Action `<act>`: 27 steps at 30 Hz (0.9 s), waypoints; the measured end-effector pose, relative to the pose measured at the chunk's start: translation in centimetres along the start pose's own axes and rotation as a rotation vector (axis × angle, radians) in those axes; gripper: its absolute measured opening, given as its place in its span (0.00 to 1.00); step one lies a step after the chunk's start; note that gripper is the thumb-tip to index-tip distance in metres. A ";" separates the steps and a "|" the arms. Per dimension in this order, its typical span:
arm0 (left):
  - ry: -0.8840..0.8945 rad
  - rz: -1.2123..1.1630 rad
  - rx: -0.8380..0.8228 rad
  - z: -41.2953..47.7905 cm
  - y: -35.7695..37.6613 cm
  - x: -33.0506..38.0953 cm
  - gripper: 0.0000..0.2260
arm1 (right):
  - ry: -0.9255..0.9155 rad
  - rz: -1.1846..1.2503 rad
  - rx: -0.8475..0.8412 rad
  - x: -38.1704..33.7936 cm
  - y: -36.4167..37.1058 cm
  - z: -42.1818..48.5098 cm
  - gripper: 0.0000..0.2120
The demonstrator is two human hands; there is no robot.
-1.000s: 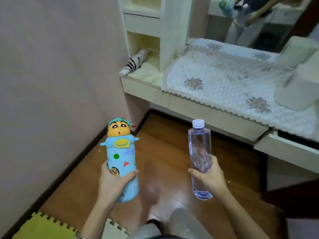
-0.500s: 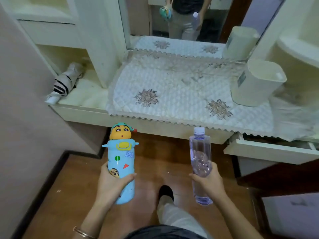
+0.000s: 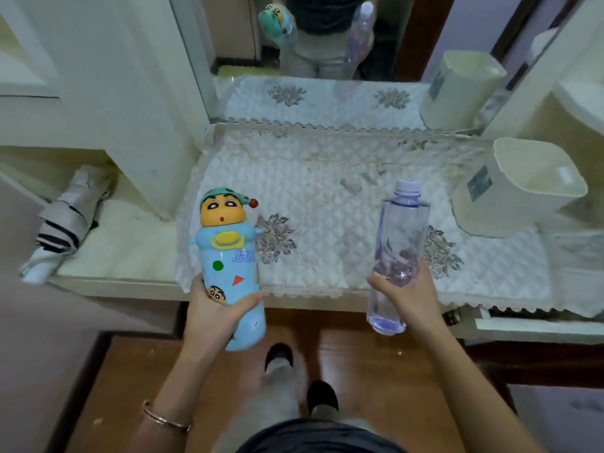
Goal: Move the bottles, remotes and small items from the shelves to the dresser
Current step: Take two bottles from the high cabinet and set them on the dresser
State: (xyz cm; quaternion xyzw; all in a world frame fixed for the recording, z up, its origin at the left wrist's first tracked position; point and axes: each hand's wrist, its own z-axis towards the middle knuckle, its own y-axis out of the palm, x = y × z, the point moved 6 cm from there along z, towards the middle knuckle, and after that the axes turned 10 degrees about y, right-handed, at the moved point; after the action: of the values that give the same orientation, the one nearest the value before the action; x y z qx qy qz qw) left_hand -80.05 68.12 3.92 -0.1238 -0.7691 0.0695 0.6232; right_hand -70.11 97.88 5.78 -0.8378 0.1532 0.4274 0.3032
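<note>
Setting both bottles upright on the quilted dresser cover [image 3: 327, 197] is advised: cartoon bottle [image 3: 228, 256] is gripped by the left hand [image 3: 215, 315], clear bottle [image 3: 397, 250] by the right hand [image 3: 408, 295] (both frame centre).

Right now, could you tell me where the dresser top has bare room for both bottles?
The white quilted cloth is bare from the cabinet wall on the left across to the cream plastic bin on the right. It is crowded only at that right end and in the left nook, where a striped folded umbrella lies.
</note>
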 end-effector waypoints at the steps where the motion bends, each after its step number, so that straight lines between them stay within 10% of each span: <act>1: 0.023 -0.004 -0.020 1.4 0.2 0.7 0.34 | 0.008 0.023 0.016 -0.4 0.6 0.4 0.35; 27: 0.240 -0.071 0.003 22.4 4.0 4.7 0.33 | -0.205 0.166 -0.271 -14.4 19.6 13.7 0.28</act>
State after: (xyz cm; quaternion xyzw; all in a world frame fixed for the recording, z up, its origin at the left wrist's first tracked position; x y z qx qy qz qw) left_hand -102.39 74.34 2.53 -0.1032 -0.6928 0.0333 0.7129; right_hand -97.24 91.48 3.88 -0.8076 0.1313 0.5507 0.1650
